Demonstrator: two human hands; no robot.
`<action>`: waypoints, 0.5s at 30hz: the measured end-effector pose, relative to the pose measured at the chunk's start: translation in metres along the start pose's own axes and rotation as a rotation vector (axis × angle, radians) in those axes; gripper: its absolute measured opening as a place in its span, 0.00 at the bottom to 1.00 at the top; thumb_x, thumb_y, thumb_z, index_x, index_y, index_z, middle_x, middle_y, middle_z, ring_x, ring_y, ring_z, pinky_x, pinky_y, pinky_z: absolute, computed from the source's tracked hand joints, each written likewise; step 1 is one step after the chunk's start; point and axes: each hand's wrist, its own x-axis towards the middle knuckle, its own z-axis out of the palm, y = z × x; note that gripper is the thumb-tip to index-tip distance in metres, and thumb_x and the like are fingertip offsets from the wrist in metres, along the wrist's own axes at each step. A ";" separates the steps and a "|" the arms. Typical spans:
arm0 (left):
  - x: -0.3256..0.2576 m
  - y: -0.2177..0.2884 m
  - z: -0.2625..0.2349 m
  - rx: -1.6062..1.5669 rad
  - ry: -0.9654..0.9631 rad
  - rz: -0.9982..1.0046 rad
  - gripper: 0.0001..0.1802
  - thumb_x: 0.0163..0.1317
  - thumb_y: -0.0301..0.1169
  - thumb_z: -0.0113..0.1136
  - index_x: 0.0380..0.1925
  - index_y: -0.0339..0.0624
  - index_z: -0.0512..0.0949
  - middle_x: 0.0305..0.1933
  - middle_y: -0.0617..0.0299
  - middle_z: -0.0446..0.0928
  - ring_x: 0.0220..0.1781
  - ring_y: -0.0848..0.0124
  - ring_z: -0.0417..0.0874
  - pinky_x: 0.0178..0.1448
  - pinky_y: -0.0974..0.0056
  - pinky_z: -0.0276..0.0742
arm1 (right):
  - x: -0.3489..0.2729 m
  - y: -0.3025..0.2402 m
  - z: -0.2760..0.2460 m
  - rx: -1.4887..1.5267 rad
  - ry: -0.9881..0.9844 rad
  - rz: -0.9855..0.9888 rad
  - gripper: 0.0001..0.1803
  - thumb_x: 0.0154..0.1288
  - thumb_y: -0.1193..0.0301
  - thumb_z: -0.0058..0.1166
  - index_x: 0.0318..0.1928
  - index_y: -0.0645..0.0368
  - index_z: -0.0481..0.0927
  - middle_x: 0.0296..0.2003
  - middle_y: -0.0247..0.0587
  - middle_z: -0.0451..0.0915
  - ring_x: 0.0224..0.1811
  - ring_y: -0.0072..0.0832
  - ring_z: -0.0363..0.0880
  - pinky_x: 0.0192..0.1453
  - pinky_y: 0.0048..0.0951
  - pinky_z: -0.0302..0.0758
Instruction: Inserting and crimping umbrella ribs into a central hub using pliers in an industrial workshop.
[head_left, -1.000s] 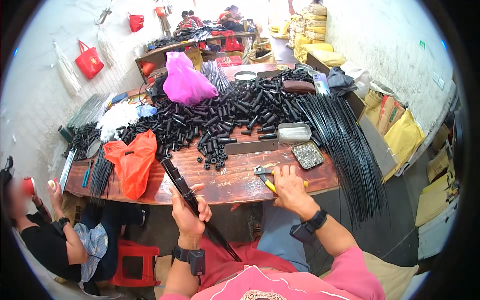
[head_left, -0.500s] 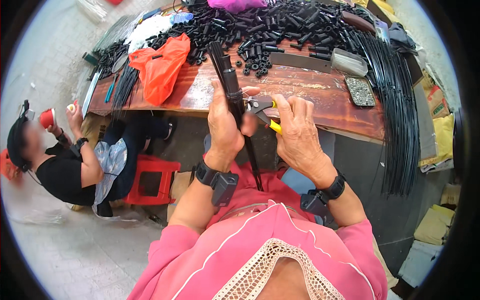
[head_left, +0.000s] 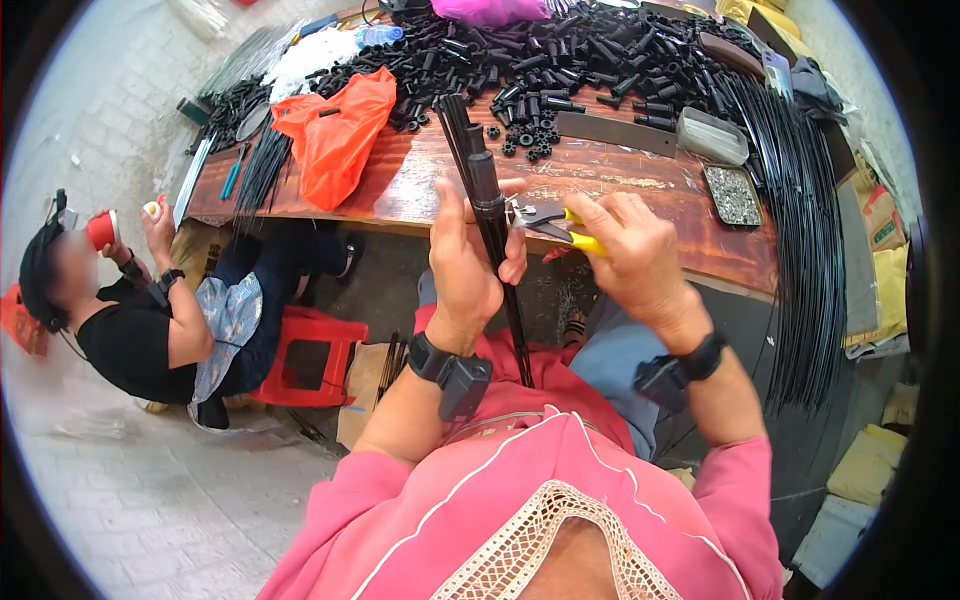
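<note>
Since a moment ago both hands sit slightly lower, left hand (head_left: 468,268) clamped around the black rod bundle (head_left: 488,215) above the table (head_left: 620,195) edge, right hand (head_left: 628,252) closed on yellow-handled pliers (head_left: 556,220) just beside it.

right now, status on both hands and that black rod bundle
Left hand gripping black rod bundle, held upright over the table edge. Right hand holding yellow-handled pliers, tips at the bundle. Nothing between them.

My left hand (head_left: 462,268) gripped the bundle of rods (head_left: 487,215) in front of me, the pliers (head_left: 556,223) in my right hand (head_left: 632,255) just right of it. Behind them lay the wooden table (head_left: 640,195), tube pieces (head_left: 560,60) heaped at its far side and a plastic bag (head_left: 338,135) on its left.
</note>
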 end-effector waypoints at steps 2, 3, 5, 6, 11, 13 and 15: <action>-0.005 -0.003 0.000 0.036 -0.044 0.066 0.36 0.68 0.58 0.44 0.47 0.29 0.76 0.15 0.66 0.65 0.12 0.76 0.62 0.18 0.69 0.60 | 0.011 0.012 -0.018 0.154 -0.131 -0.025 0.20 0.55 0.73 0.62 0.51 0.56 0.77 0.24 0.36 0.73 0.26 0.34 0.78 0.27 0.34 0.74; -0.009 -0.004 -0.001 0.068 -0.079 0.140 0.31 0.67 0.52 0.54 0.47 0.29 0.75 0.16 0.66 0.66 0.13 0.77 0.63 0.19 0.69 0.61 | 0.021 0.011 -0.031 0.720 -0.646 0.287 0.21 0.54 0.71 0.64 0.49 0.59 0.77 0.25 0.36 0.75 0.24 0.30 0.78 0.26 0.32 0.73; -0.012 -0.004 -0.002 0.127 -0.141 0.095 0.26 0.64 0.45 0.60 0.47 0.28 0.75 0.16 0.67 0.66 0.14 0.78 0.64 0.20 0.70 0.61 | 0.029 0.017 -0.044 1.317 -1.259 0.661 0.27 0.48 0.62 0.68 0.45 0.66 0.76 0.27 0.34 0.79 0.22 0.21 0.77 0.23 0.25 0.70; -0.013 -0.003 -0.003 0.193 -0.191 0.061 0.23 0.61 0.37 0.65 0.47 0.28 0.75 0.16 0.67 0.67 0.14 0.79 0.65 0.20 0.70 0.62 | 0.025 0.018 -0.043 1.310 -1.247 0.676 0.27 0.48 0.62 0.68 0.45 0.66 0.76 0.27 0.34 0.79 0.22 0.21 0.77 0.23 0.25 0.70; -0.012 -0.005 0.000 0.239 -0.151 0.045 0.21 0.58 0.30 0.67 0.47 0.27 0.74 0.17 0.69 0.67 0.14 0.81 0.64 0.20 0.73 0.60 | 0.020 -0.006 -0.063 0.193 -0.717 0.189 0.27 0.52 0.67 0.60 0.52 0.64 0.69 0.33 0.52 0.75 0.37 0.48 0.76 0.39 0.42 0.70; -0.011 -0.004 0.000 0.221 -0.168 0.044 0.23 0.57 0.30 0.68 0.49 0.27 0.73 0.17 0.69 0.67 0.14 0.82 0.64 0.20 0.73 0.60 | 0.022 -0.011 -0.070 -0.174 -0.296 -0.088 0.25 0.53 0.68 0.61 0.49 0.66 0.71 0.30 0.54 0.76 0.33 0.45 0.78 0.35 0.42 0.71; -0.013 -0.004 0.003 0.161 -0.199 0.059 0.30 0.54 0.32 0.70 0.54 0.27 0.71 0.17 0.70 0.67 0.15 0.82 0.64 0.20 0.72 0.60 | 0.022 0.002 -0.066 0.205 -0.530 0.105 0.24 0.53 0.67 0.63 0.48 0.66 0.73 0.26 0.52 0.77 0.28 0.41 0.79 0.31 0.37 0.72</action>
